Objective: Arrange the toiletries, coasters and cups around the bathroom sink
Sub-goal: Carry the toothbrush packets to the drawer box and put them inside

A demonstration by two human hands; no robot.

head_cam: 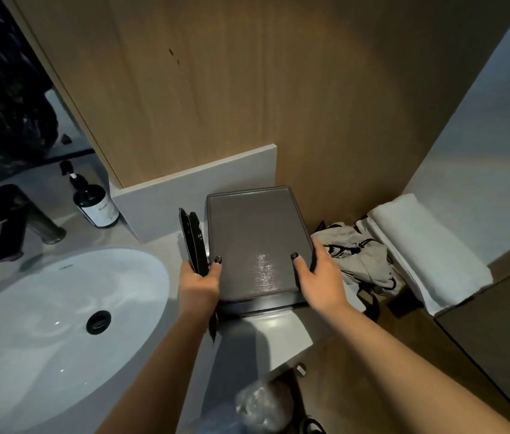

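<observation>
Both hands grip a dark empty tray (256,233) on the counter right of the sink (59,308), left hand (198,283) also clutching flat black packets (194,242), right hand (319,277) clasping its right edge; arranging seems barely begun.

Both bare forearms reach forward, 2 hands side by side: the left hand (198,285) curled in a tight grip, the right hand (321,278) clasped likewise, thumbs pressed flat on top.

dim, soft-focus wide-angle view, edges bowed, with glare on the dark tray (260,245).
</observation>
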